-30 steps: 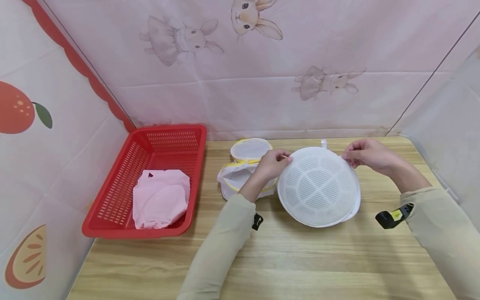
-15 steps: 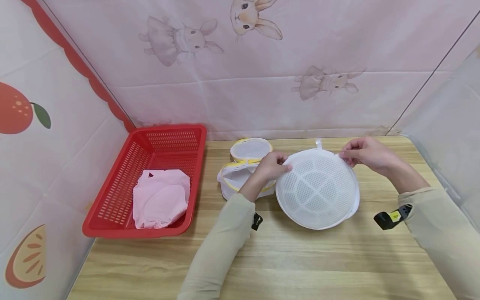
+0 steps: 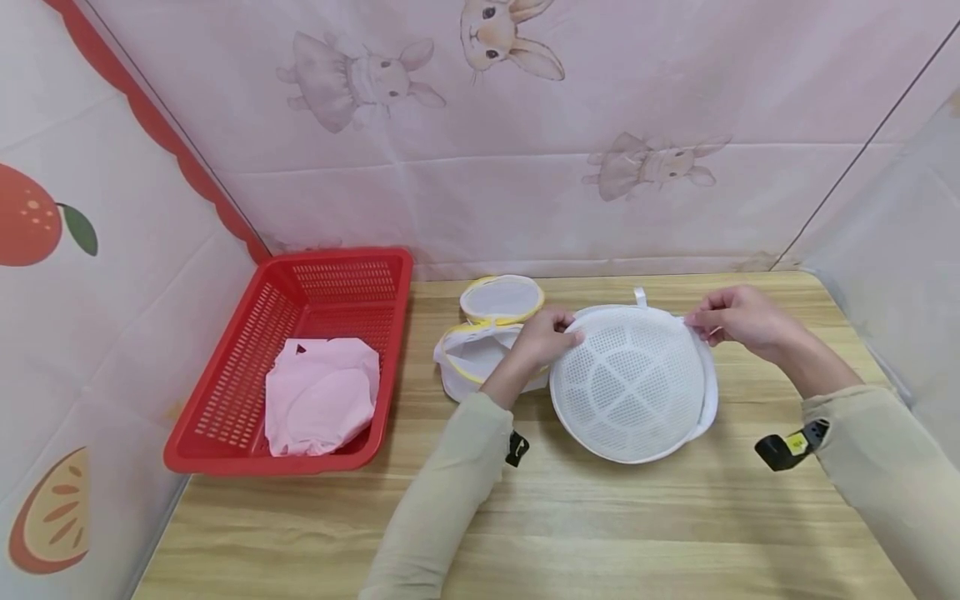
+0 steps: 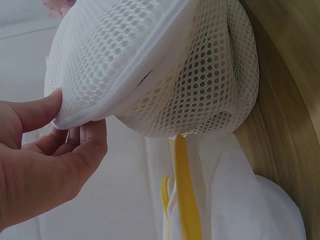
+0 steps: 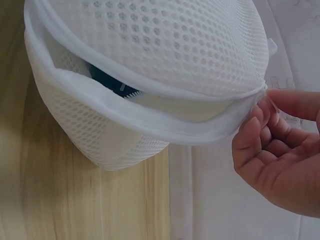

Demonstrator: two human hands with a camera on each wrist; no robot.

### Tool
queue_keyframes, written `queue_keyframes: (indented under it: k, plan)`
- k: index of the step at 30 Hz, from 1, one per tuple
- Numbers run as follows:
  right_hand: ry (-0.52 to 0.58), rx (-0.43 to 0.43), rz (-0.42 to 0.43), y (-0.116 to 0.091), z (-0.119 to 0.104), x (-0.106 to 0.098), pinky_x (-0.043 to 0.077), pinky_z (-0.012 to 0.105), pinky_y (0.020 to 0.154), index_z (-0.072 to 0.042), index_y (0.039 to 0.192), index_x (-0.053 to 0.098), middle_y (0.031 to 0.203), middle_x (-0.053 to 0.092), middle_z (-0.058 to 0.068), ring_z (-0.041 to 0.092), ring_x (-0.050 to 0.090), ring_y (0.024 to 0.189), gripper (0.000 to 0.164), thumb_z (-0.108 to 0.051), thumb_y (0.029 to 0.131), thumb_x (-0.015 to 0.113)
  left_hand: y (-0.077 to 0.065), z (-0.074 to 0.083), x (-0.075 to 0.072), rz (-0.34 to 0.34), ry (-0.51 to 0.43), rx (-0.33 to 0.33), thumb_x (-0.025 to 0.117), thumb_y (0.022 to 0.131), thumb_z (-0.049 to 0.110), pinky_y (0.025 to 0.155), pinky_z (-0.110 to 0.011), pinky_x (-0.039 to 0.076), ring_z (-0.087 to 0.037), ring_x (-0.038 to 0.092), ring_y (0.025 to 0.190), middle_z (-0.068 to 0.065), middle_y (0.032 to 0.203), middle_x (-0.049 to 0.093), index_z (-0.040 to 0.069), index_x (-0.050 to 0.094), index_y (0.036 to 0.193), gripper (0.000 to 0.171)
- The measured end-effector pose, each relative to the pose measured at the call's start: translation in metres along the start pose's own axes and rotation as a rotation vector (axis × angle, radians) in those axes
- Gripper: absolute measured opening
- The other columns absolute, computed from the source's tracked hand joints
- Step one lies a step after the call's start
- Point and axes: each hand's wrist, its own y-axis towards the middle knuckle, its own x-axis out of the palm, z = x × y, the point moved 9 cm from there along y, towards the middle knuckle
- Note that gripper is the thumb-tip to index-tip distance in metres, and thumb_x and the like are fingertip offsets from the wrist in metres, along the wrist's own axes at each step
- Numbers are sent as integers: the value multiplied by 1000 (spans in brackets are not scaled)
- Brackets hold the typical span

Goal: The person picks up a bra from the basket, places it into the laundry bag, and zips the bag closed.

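Observation:
A round white mesh laundry bag (image 3: 630, 387) stands on the wooden table, its ribbed lid tilted toward me. My left hand (image 3: 542, 340) pinches the lid's rim at the upper left, thumb on top and fingers beneath. At the upper right edge, my right hand (image 3: 738, 321) pinches the bag by its zipper, where the gap in the rim ends; the pull itself is hidden by the fingertips. Through this gap, a dark thing (image 5: 107, 81) shows inside in the right wrist view, its kind unclear. A smaller white mesh bag (image 3: 480, 354) with yellow trim lies unzipped beside my left hand.
To the left stands a red plastic basket (image 3: 401, 333) with a folded pink cloth (image 3: 322, 396) in it. Behind the table (image 3: 600, 533) rises a pink wall covering (image 3: 510, 208) with rabbits printed on it. A white tab (image 3: 640, 297) sticks up behind the bag.
My right hand has shifted slightly right and down along the rim, and the lid's right edge now stands further from the bag's body. My left hand has dropped slightly with the rim.

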Motion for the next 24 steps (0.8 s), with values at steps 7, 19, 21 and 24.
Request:
queue_keyframes:
  k: [7,19,21,24]
  plan:
    - [7,0,-4,-2,5,1,50,26,63,11,88,57,80,58,3,10,53,69,14,-1,91,49,-1,-1,2,-17,-2,-12,64,85,7,59,-16,40,-11,47,73,-2,79,52,0,61,93,11]
    - [24,-22,11,-2,-1,-1,50,25,63,11,88,55,75,54,3,9,51,68,16,0,92,45,-2,5,-5,32,60,52,59,90,17,73,-25,42,-13,51,83,-1,86,57,8,63,92,10]
    - [25,-22,10,-2,-1,0,50,25,63,10,87,56,74,54,3,9,51,68,16,0,92,46,-2,6,-4,23,60,51,61,88,15,71,-23,42,-12,50,81,0,85,57,7,63,90,9]
    - [23,-30,15,-1,-3,0,49,24,62,10,86,57,73,54,2,9,51,66,16,0,92,46,-2,7,-3,10,71,57,63,86,13,67,-20,42,-12,50,78,0,81,56,6,63,86,7]
